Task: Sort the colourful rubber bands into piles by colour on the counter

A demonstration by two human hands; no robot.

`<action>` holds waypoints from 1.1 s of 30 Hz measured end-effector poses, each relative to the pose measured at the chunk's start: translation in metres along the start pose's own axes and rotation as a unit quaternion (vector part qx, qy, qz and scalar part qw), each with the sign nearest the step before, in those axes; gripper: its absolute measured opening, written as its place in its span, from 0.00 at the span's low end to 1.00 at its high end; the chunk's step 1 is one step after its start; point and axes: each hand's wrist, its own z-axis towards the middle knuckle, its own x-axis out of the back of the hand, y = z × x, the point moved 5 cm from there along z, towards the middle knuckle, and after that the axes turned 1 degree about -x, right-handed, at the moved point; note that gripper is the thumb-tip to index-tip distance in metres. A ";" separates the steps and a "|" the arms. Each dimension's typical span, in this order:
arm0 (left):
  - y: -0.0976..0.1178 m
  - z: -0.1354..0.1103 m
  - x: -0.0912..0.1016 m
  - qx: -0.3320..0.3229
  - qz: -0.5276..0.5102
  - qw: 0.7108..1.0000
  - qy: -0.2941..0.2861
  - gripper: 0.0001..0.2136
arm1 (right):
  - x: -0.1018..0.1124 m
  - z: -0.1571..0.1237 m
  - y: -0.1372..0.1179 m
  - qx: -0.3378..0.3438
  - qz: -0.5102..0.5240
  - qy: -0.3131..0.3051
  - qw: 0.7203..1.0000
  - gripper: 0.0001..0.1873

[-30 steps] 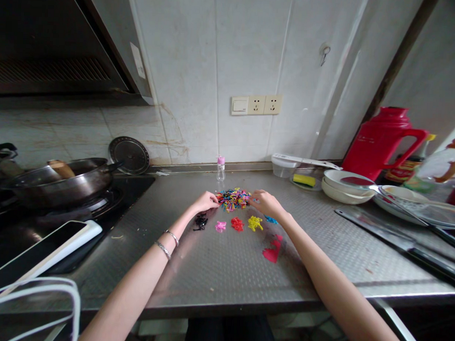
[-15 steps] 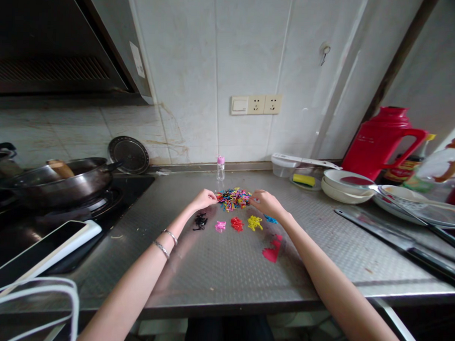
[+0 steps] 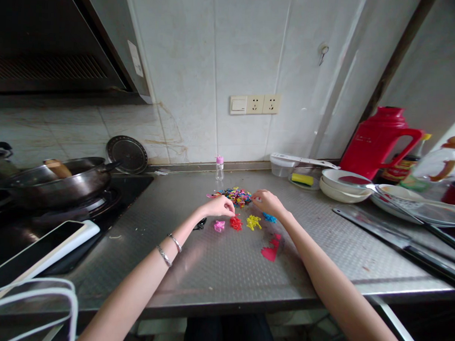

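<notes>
A mixed pile of small coloured bands [image 3: 235,195] lies on the steel counter [image 3: 224,265]. In front of it sit small sorted heaps: black [image 3: 201,223], pink [image 3: 219,225], red [image 3: 236,223], yellow [image 3: 253,222] and blue [image 3: 269,218]. My left hand [image 3: 221,206] hovers just above the red heap with its fingers pinched together; what they hold is too small to name. At the pile's right edge my right hand [image 3: 266,201] has its fingers curled into the bands.
A pan [image 3: 55,179] sits on the stove at left, with a phone [image 3: 38,256] near the front edge. A tiny bottle [image 3: 220,169] stands behind the pile. Bowls [image 3: 341,183], a red jug [image 3: 378,141] and a knife [image 3: 393,238] crowd the right side.
My left hand moved right and nearer, from the pile's left edge to above the red heap. My right hand stayed at the pile.
</notes>
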 end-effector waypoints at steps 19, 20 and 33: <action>-0.014 -0.003 0.020 0.052 -0.079 0.993 0.077 0.13 | -0.014 0.000 0.001 0.017 -0.018 -0.024 0.999 0.17; -0.019 -0.003 0.024 0.067 -0.085 0.989 0.101 0.13 | -0.014 0.000 0.000 0.018 -0.018 -0.023 0.999 0.16; -0.047 -0.016 0.048 0.144 -0.161 0.952 0.215 0.12 | -0.012 0.001 -0.001 0.007 -0.020 0.009 1.000 0.13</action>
